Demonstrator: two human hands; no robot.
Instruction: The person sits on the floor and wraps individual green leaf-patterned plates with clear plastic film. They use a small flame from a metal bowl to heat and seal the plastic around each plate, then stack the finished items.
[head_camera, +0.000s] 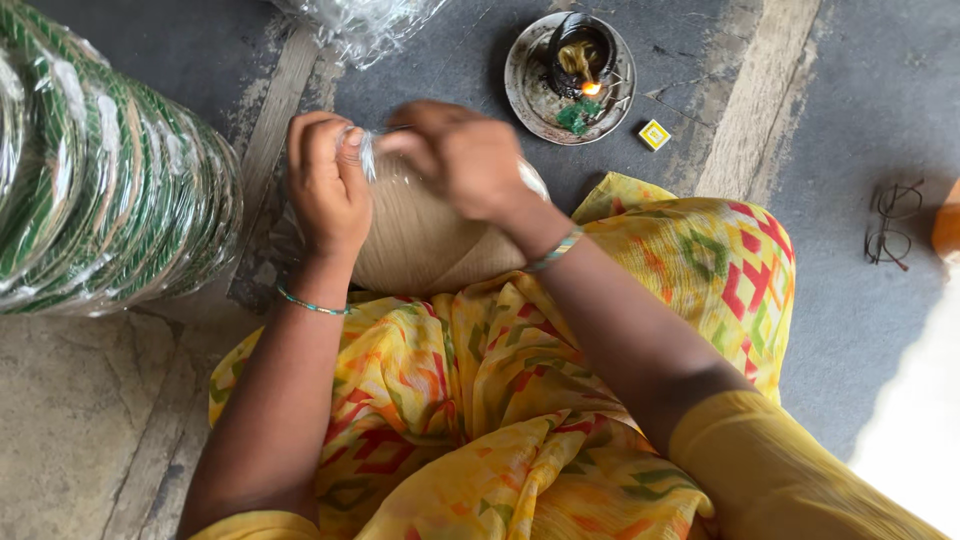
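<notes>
A round beige stack of plates in a clear plastic wrap (420, 235) rests on my lap, against yellow patterned cloth (480, 400). My left hand (325, 185) is closed around the gathered end of the plastic at the stack's far left edge. My right hand (465, 160) pinches the same twisted plastic from the right, just above the stack. Both hands meet over the plastic neck (368, 150).
A tall stack of green-rimmed wrapped plates (100, 170) lies at the left. A metal dish (535, 95) with a small lit lamp (585, 60) sits on the floor ahead, a small yellow box (655, 134) beside it. Eyeglasses (890, 225) lie at the right. Clear plastic (365, 25) lies at the top.
</notes>
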